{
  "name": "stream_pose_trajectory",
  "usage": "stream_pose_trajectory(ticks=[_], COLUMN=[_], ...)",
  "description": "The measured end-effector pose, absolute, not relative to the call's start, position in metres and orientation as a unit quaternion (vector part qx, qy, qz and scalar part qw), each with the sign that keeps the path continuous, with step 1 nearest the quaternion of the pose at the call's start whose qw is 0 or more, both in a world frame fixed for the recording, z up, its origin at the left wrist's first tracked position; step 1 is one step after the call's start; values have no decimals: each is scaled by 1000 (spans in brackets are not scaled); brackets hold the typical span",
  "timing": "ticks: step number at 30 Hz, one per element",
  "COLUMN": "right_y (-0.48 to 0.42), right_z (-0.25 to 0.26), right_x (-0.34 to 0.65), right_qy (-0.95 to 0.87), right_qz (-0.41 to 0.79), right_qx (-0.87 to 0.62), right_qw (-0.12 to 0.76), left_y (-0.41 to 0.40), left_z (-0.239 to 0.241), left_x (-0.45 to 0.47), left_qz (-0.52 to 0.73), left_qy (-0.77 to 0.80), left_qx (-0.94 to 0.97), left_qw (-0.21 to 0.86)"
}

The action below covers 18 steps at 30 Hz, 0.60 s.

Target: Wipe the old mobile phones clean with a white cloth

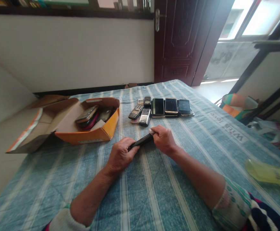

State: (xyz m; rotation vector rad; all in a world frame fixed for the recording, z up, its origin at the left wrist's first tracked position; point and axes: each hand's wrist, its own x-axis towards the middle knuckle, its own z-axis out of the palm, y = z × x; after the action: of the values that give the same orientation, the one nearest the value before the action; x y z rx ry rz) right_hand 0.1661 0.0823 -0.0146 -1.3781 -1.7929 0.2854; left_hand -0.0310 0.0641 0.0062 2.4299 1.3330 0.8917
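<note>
A dark, slim mobile phone (pixel 144 140) is held edge-on above the bed, slanting up to the right. My left hand (pixel 123 153) is closed around its near end, the thumb lying along it. At the other end, my right hand (pixel 163 138) pinches a small white wad (pixel 151 131) against the phone; whether it is cloth or paper cannot be made out. Just beyond my hands, several older keypad phones (pixel 145 117) lie in a cluster. To their right are touchscreen phones (pixel 158 106), laid side by side and some stacked.
An orange cardboard box (pixel 87 137) with its lid folded back stands at the left, several phones (pixel 89 115) inside. Blue striped fabric (pixel 140 192) covers the bed. A yellow item (pixel 267 171) lies at the right edge. Behind are a dark red door (pixel 178 38) and a white wall.
</note>
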Motion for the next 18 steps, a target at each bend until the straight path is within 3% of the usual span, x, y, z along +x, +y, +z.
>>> stream_pose_trajectory(ticks=[4, 12, 18], right_y=[84, 84, 73], right_z=[-13, -16, -12], right_x=[168, 166, 157], right_qy=[-672, -641, -757], right_qz=[198, 236, 62], right_qx=[-546, -530, -459], right_qw=[459, 503, 461], left_y=[64, 63, 64], left_z=[7, 6, 4], left_x=[-31, -30, -30], left_qz=[306, 309, 310], left_qy=[453, 458, 449], left_qx=[829, 825, 831], left_qw=[115, 115, 111])
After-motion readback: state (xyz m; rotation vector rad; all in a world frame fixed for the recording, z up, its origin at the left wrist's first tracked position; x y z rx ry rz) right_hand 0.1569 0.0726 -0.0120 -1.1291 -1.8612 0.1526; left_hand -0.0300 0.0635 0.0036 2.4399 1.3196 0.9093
